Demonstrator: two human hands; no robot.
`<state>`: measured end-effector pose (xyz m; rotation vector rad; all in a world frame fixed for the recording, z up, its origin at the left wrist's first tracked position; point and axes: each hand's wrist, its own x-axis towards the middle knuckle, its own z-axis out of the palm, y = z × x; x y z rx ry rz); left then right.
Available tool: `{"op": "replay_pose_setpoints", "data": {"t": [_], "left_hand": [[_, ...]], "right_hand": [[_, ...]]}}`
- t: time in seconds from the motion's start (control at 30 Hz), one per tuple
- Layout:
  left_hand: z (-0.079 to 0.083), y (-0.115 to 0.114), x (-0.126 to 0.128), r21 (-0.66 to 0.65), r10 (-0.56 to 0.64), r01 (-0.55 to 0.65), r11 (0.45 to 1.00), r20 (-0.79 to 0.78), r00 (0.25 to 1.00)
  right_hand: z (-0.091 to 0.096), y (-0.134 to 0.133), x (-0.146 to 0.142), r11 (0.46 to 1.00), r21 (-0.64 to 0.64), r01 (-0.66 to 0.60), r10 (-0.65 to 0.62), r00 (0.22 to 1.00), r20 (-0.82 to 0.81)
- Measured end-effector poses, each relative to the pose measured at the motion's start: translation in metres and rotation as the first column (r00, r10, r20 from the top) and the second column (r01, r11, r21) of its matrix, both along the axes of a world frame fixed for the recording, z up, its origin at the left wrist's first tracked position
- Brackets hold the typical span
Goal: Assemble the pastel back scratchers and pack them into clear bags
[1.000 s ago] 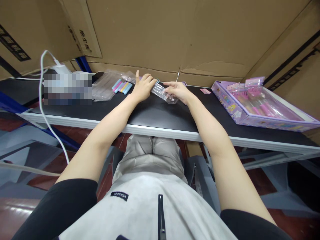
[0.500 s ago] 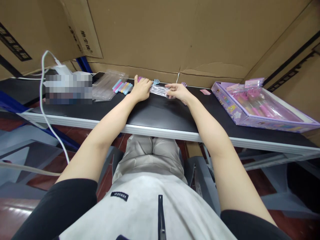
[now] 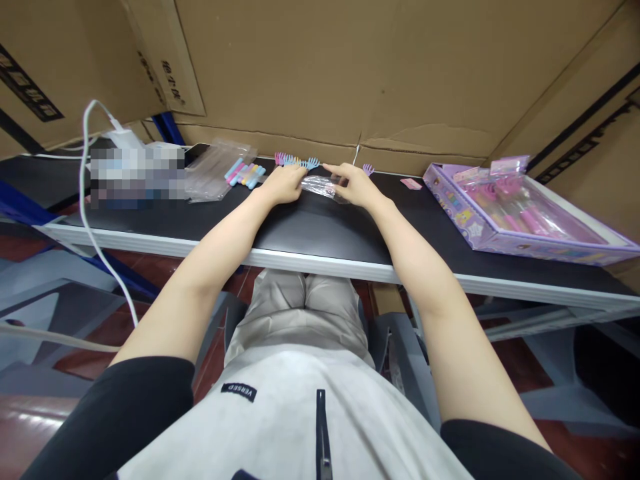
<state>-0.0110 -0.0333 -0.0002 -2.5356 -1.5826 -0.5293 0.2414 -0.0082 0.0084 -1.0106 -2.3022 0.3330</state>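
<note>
A clear plastic bag (image 3: 321, 187) lies across the dark tabletop between my two hands. My left hand (image 3: 284, 185) is closed on its left end, with the fingertips partly hidden. At the right end my right hand (image 3: 363, 187) pinches the plastic, its index finger stretched toward the back. Just behind the bag is a row of small pink, yellow and blue hand-shaped claw pieces (image 3: 297, 161). One purple claw piece (image 3: 369, 169) lies behind my right hand. Several pastel sticks (image 3: 245, 174) lie side by side left of my left hand.
Flat clear bags (image 3: 215, 175) lie at the left, beside a blurred patch and a white cable (image 3: 84, 173). On the right are a small pink card (image 3: 411, 184) and a purple box (image 3: 467, 213) holding packaged pink items. Cardboard walls (image 3: 310, 73) close off the back.
My left hand has drawn back a little and curled, uncovering the row of claw pieces. My right hand's index finger now stretches out leftward; the bag has shifted slightly.
</note>
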Motion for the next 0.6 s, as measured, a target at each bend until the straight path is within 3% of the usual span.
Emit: {"op": "replay_pose_setpoints", "data": {"t": [0.2, 0.43, 0.6], "left_hand": [[0.004, -0.004, -0.001, -0.045, -0.006, 0.007, 0.999, 0.024, 1.000], [0.001, 0.012, -0.024, -0.121, -0.007, 0.016, 0.993, 0.075, 0.997], [0.001, 0.014, -0.031, -0.154, -0.009, 0.011, 0.988, 0.018, 1.000]], "right_hand": [[0.013, -0.014, -0.004, 0.996, 0.083, -0.045, 0.039, 0.997, 0.066], [0.018, -0.013, 0.004, 0.999, 0.039, -0.026, 0.027, 1.000, -0.006], [0.024, -0.018, 0.007, 1.000, -0.009, 0.004, -0.005, 0.995, -0.101]]}}
